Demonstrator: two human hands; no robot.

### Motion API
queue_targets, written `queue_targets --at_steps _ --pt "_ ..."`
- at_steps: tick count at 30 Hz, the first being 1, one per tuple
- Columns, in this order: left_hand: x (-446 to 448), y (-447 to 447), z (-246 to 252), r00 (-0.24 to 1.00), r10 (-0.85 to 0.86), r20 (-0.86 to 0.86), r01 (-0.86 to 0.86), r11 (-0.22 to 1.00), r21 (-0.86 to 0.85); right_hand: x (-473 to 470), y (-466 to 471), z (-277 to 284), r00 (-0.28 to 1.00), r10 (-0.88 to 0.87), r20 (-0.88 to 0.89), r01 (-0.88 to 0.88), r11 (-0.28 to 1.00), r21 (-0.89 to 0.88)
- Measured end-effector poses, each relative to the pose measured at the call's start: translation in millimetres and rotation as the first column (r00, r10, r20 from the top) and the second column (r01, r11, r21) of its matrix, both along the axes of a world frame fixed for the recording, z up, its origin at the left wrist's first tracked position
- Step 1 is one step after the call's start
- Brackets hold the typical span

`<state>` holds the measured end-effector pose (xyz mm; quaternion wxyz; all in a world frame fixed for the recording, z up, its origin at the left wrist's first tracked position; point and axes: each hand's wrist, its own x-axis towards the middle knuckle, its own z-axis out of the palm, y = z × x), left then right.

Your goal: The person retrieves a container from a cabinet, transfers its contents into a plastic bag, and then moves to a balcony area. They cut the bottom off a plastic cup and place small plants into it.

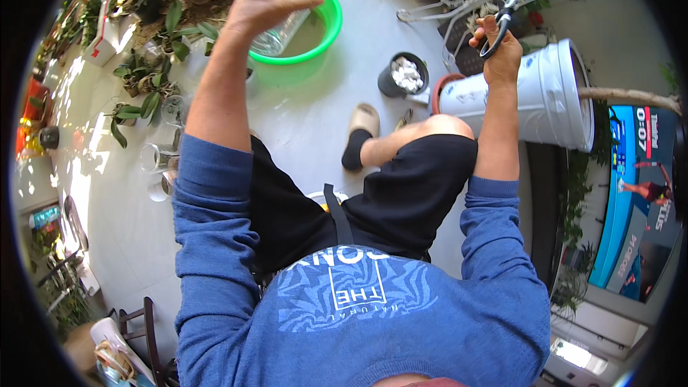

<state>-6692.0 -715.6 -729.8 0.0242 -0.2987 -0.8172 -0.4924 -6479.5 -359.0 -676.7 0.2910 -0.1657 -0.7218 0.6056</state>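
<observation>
My left hand (263, 2), thumb spread from the fingers, is over a bright green basin (334, 27) on the floor. Clear plastic containers (277, 37) lie in or over the basin beside this hand; whether it grips one is unclear. At the upper right, my right hand (500, 56) holds a hand tool with a black looped handle (502, 32), perhaps shears; its metal end points away from me. Between the hands, farther down, a dark pot (388, 83) holds whitish chunks. White flowers or pale pieces show beyond my right fingers.
Left of the basin are leafy potted plants (145, 110) and clear cups (153, 158). A white metal rack (467, 5) stands at the upper right. Below it, a large white planter (537, 97) with a trunk is near my right forearm. A lit screen (637, 199) is farther right.
</observation>
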Motion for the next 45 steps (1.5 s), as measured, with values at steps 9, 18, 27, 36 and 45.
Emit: queue_targets --at_steps 9,18,27,36,45 --pt "1.0 22.0 -1.8 0.986 -0.087 0.145 0.081 0.996 0.044 151.8 34.2 -237.3 0.472 -0.557 0.683 -0.011 0.771 0.636" --pt "11.1 36.0 -4.1 0.946 -0.085 0.312 0.099 0.995 -0.031 227.1 -2.5 -347.0 0.099 -0.513 0.853 -0.055 0.853 0.52" --pt "23.5 60.6 -3.0 0.908 -0.183 0.376 0.158 0.983 0.095 225.1 0.7 -365.5 0.086 -0.481 0.872 0.01 0.876 0.482" --pt "29.8 56.8 -4.4 0.953 -0.277 0.126 0.252 0.95 0.184 207.2 0.9 -367.5 0.156 -0.461 0.874 0.108 0.887 0.449" --pt "35.5 44.9 -10.1 0.977 -0.212 -0.026 0.214 0.97 0.118 129.5 127.2 -290.8 0.59 -0.562 0.579 0.384 0.827 0.411"
